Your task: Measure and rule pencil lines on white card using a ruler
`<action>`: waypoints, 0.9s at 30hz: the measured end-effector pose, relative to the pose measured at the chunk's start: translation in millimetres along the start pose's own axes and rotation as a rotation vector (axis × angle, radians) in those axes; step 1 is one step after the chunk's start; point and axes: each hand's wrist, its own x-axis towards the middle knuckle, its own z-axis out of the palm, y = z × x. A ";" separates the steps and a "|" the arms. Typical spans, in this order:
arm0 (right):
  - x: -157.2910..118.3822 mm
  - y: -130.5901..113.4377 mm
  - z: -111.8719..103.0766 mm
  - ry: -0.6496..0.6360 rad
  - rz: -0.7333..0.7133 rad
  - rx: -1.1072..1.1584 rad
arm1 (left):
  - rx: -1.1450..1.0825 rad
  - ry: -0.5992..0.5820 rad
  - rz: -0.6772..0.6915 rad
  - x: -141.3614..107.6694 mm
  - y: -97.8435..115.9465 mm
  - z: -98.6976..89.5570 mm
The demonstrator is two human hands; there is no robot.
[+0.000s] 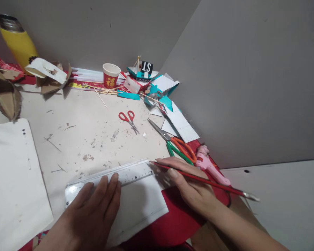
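My left hand (94,205) lies with its fingers stretched across a clear ruler (132,177), pressing it down on a piece of white card (141,202). A red and black pencil (211,182) is pinched between the fingers of my right hand (188,181). Its tip is at the card's upper right corner, close to the ruler's end. Beyond my right hand are large scissors (170,136) with one orange and one green handle. Small red-handled scissors (130,121) lie farther back, blades apart.
At the back stand a yellow flask (18,45), a red and white paper cup (111,75) and cardboard shapes (53,76). Cut card pieces (181,122) and a pink glue gun (211,167) line the right wall. A white sheet (13,184) lies at left.
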 end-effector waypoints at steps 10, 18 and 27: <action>28.1 15.0 19.0 -0.124 0.292 0.426 | -0.026 -0.056 0.017 7.6 -3.1 -8.0; 29.7 19.9 23.3 -0.074 0.375 0.563 | 0.021 0.034 0.094 10.0 -2.3 3.2; 29.6 19.6 20.2 -0.150 0.217 0.380 | 0.159 -0.084 0.184 19.6 5.8 4.0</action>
